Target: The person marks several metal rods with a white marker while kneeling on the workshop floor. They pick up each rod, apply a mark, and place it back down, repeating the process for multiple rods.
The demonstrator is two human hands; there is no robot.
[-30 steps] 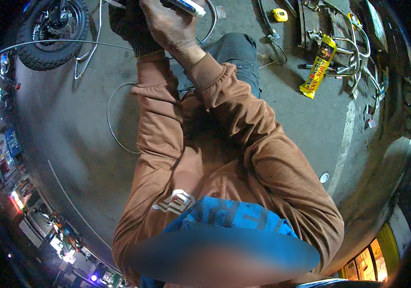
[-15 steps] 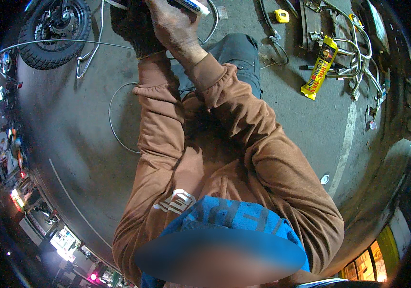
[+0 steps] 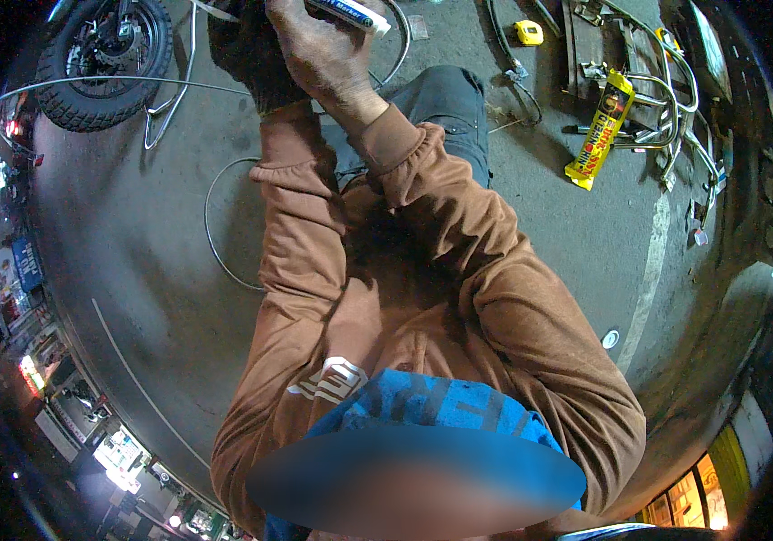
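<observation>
Item: one white marker (image 3: 355, 15), at the top edge of the frame left of centre, slanting down to the right, its blunt white end clear of the hand and its upper part cut off by the border. Body white with a dark blue printed band; judged light, stiff and rigid, probably smooth enough to roll or slip under dusty fingers, not fragile in ordinary use. Best point of hold: around the barrel, clear of the end. Holder: the bare right hand (image 3: 328, 56), upper centre-left, fingers closed about the marker, tips beyond the border. Companion: the left hand (image 3: 256, 59), in a dark glove, just beside the right hand; light and framing are poor here, so whether its fingers stand wide, narrow or around something cannot be told. Containers: one long yellow printed packet (image 3: 600, 131), upper right, lying aslant on the ground against metal tubing; its wrapper covers the contents, which go unlisted. One yellow tape measure (image 3: 528, 33), top edge right of centre, compact case, no blade showing. Surroundings: bent metal tubing (image 3: 674, 113), upper right; a dark cable (image 3: 497, 36), left of the tape measure; a wheel (image 3: 105, 63) with knobbly tyre, upper left; a thin wire loop (image 3: 207, 206), left of centre, beside the brown left sleeve (image 3: 301, 225); a small round white item (image 3: 610, 339), lower right, near a painted line.
</observation>
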